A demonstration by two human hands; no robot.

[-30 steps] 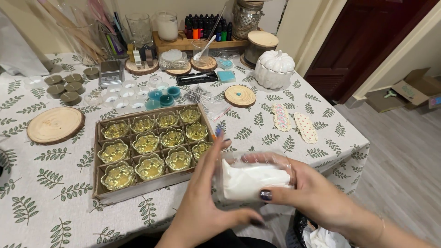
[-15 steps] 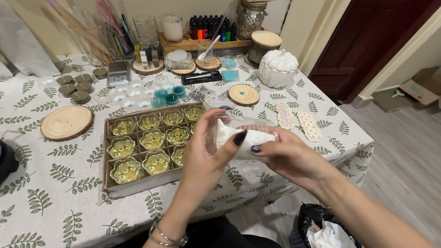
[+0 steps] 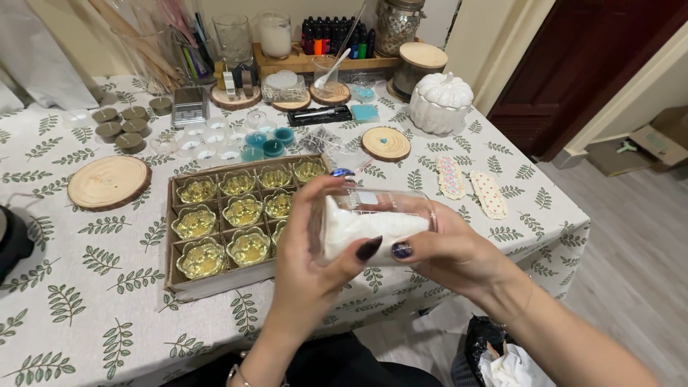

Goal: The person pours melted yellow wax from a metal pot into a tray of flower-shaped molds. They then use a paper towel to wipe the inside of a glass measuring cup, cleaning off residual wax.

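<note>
Two hands hold one clear glass beaker (image 3: 376,226) tipped on its side above the near edge of the table (image 3: 86,287), partly filled with white wax flakes.

- Left hand (image 3: 312,261): fingers curled and clamped round the beaker's left end, thumb across its front, a dark-painted fingertip over the top.
- Right hand (image 3: 455,254): fingers wrapped behind the beaker's right end, thumb pressed on the front; both thumbs lie close together on the glass.
- Cardboard tray (image 3: 215,279): just left of and below the beaker, holding rows of flower-shaped glass cups (image 3: 244,210) with yellowish contents; its right part is hidden by the left hand.
- Round wooden slice (image 3: 109,182): left of the tray, flat on the leaf-print tablecloth.
- Smaller wooden coaster (image 3: 385,143): beyond the beaker, near the table's middle.
- White pumpkin-shaped lidded jar (image 3: 440,102): far right corner.
- Two patterned oblong pieces (image 3: 469,186): side by side, right of the beaker.
- Teal cups (image 3: 265,143) and small dark tins (image 3: 118,125): beyond the tray.
- Wooden shelf with dark little bottles (image 3: 337,36): against the wall, beside a white candle jar (image 3: 275,34).
</note>
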